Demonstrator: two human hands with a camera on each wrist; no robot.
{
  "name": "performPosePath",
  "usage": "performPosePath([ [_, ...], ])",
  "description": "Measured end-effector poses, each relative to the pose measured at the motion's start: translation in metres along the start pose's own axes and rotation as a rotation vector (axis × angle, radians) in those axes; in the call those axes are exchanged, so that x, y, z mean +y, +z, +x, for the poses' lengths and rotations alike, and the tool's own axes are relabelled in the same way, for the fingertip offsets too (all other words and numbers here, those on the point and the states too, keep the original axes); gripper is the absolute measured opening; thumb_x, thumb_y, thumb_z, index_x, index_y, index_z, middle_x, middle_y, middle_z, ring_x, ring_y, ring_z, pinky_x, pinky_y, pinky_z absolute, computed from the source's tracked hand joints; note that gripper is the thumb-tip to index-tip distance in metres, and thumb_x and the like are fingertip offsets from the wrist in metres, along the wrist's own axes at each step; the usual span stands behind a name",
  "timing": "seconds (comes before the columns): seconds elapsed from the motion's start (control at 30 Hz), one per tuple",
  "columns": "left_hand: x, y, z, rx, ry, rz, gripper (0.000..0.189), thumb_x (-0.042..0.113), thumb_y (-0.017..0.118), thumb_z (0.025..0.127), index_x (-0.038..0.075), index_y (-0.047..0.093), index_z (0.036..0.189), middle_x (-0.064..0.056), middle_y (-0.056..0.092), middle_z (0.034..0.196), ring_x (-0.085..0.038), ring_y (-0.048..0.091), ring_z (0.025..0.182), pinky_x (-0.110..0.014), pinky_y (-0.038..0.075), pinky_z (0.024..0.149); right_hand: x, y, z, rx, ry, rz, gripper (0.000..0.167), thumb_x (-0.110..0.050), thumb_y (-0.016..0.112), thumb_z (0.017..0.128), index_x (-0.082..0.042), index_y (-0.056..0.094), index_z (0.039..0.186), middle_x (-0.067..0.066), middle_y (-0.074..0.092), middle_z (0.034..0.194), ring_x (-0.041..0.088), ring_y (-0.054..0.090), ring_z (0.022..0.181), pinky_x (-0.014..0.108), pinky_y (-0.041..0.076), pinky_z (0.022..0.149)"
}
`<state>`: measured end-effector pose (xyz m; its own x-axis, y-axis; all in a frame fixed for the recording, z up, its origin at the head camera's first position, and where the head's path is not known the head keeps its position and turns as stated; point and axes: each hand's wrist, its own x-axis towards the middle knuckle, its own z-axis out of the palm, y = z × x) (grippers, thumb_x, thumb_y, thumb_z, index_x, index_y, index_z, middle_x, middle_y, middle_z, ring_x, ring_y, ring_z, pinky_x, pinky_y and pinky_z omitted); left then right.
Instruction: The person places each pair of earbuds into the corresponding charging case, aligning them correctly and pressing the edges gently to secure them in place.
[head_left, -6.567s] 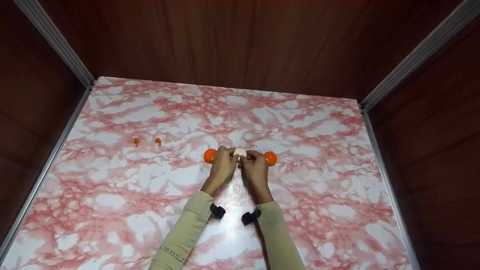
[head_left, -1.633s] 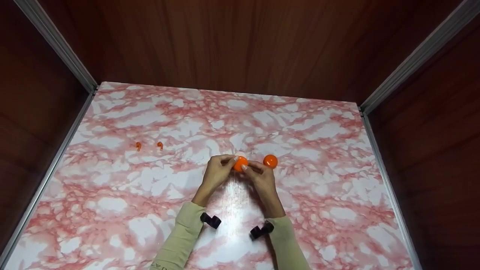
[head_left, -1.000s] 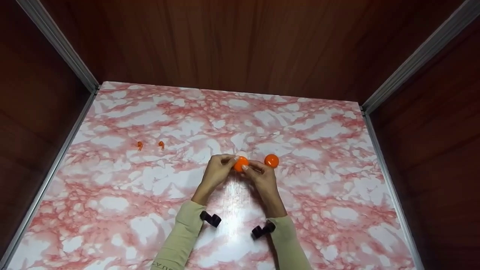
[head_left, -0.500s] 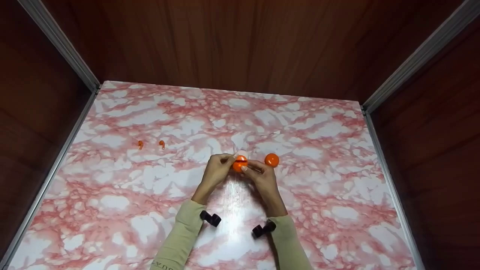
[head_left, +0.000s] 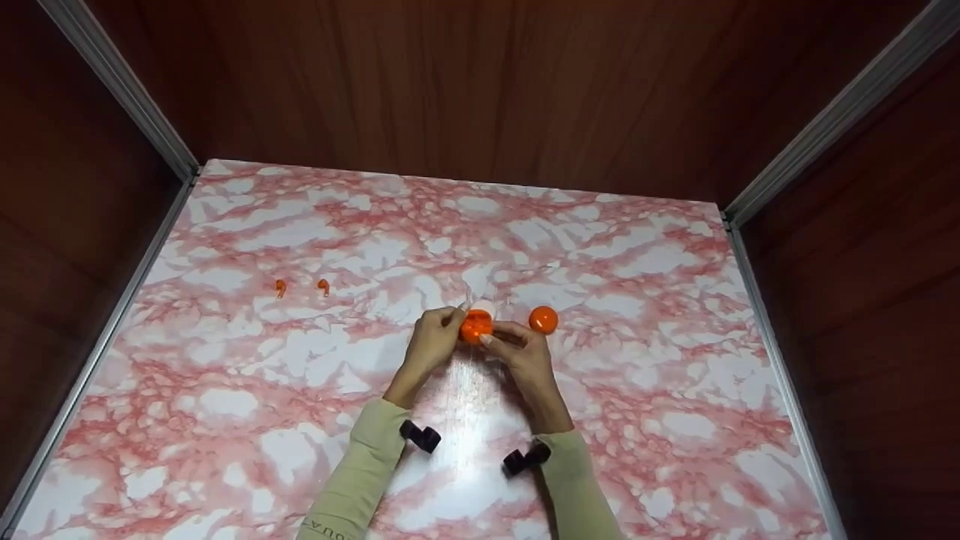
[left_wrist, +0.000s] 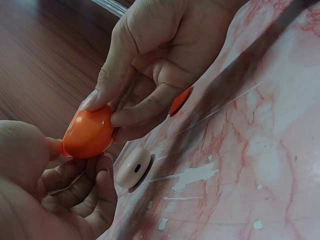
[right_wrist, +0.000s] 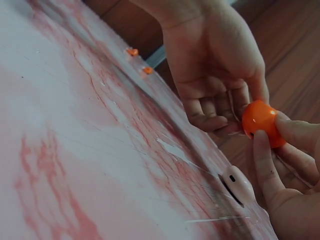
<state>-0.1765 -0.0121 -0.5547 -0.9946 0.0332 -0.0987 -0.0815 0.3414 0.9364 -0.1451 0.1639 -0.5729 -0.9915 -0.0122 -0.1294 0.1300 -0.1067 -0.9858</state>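
Observation:
An orange earbud charging case (head_left: 475, 334), its lid raised and hollow inside facing up, is held between my two hands just above the table. My left hand (head_left: 433, 341) has its thumb at the lid's left edge, the other fingers curled beneath. With thumb and fingers, my right hand (head_left: 527, 361) grips the body from the right; in the left wrist view its thumb lies along the case's orange shell (left_wrist: 90, 132). Just behind the hands a pale pink case (head_left: 484, 306) rests on the table, its dark charging port (left_wrist: 137, 168) showing in the left wrist view.
A second round orange case (head_left: 544, 319) lies just beyond my right hand's fingers. Two orange earbuds (head_left: 280, 288) lie apart on the left of the pink-marbled table (head_left: 225, 405). Dark wooden panels (head_left: 465, 90) enclose the back and sides.
The hands went from the pale case to the orange case that lay on the left, now between them. Its lid has swung up over the last second, from closed to wide open.

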Motion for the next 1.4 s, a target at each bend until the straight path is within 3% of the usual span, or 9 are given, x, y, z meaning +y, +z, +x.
performPosePath([
  [0.3,0.000,0.002,0.000,-0.013,-0.021,-0.023,0.035,0.031,0.058,0.107,0.011,0.076,0.084,0.005,0.059,0.072,-0.013,0.054,0.069,-0.027,0.042,0.066,0.002,-0.001,-0.002,0.014,-0.012,0.007,0.032,-0.003,0.080,0.090,0.006,0.074,0.120,0.014,0.080,0.109,0.019,0.077,0.093,0.035,0.064,0.083],
  [0.5,-0.003,0.001,-0.001,-0.002,-0.034,-0.040,0.045,0.035,0.058,0.108,0.013,0.065,0.069,0.006,0.051,0.064,-0.013,0.048,0.062,-0.027,0.038,0.061,0.004,0.000,-0.002,0.022,-0.015,0.024,0.033,-0.005,0.081,0.091,0.005,0.074,0.121,0.014,0.078,0.116,0.018,0.077,0.099,0.035,0.064,0.090],
  [0.57,-0.003,0.000,-0.001,0.000,-0.032,-0.063,0.046,0.034,0.058,0.108,0.012,0.065,0.068,0.004,0.054,0.064,-0.013,0.049,0.061,-0.026,0.039,0.060,0.003,0.000,-0.002,0.034,-0.017,0.019,0.033,-0.006,0.081,0.090,0.004,0.074,0.121,0.014,0.078,0.116,0.018,0.077,0.099,0.035,0.064,0.090],
  [0.77,-0.005,-0.008,0.005,-0.025,-0.041,-0.213,0.037,0.025,0.055,0.110,-0.002,0.079,0.098,-0.020,0.074,0.089,-0.023,0.070,0.076,-0.032,0.060,0.068,0.001,-0.001,-0.002,0.071,-0.003,0.000,0.033,-0.007,0.082,0.090,0.003,0.075,0.120,0.012,0.079,0.112,0.017,0.077,0.099,0.033,0.063,0.088],
  [0.93,-0.005,-0.026,0.010,0.013,-0.012,-0.167,0.030,0.017,0.058,0.108,-0.005,0.078,0.109,-0.025,0.075,0.099,-0.034,0.074,0.088,-0.035,0.064,0.076,0.002,-0.002,-0.001,0.074,0.005,-0.012,0.032,-0.009,0.082,0.090,0.001,0.075,0.119,0.009,0.079,0.112,0.016,0.076,0.100,0.032,0.062,0.090],
  [1.1,-0.007,-0.051,0.017,0.095,0.036,-0.023,0.028,0.019,0.060,0.105,0.000,0.078,0.115,-0.019,0.079,0.102,-0.032,0.077,0.094,-0.028,0.059,0.076,0.002,-0.003,0.000,0.080,-0.008,-0.021,0.031,-0.010,0.082,0.090,0.001,0.075,0.119,0.011,0.079,0.114,0.017,0.076,0.102,0.031,0.062,0.090],
  [1.23,-0.011,-0.073,0.022,0.186,0.068,0.081,0.029,0.020,0.061,0.104,0.001,0.077,0.120,-0.019,0.080,0.109,-0.031,0.077,0.102,-0.040,0.061,0.088,0.000,-0.004,0.000,0.088,-0.003,-0.030,0.031,-0.012,0.082,0.091,0.000,0.075,0.119,0.013,0.078,0.115,0.017,0.076,0.102,0.028,0.062,0.089],
  [1.4,-0.020,-0.099,0.028,0.262,0.103,0.140,0.034,0.021,0.063,0.104,-0.004,0.074,0.125,-0.023,0.078,0.117,-0.036,0.076,0.109,-0.050,0.059,0.098,-0.002,-0.006,0.001,0.101,0.002,-0.045,0.030,-0.012,0.082,0.091,0.000,0.076,0.118,0.012,0.078,0.114,0.016,0.076,0.101,0.026,0.062,0.088],
])
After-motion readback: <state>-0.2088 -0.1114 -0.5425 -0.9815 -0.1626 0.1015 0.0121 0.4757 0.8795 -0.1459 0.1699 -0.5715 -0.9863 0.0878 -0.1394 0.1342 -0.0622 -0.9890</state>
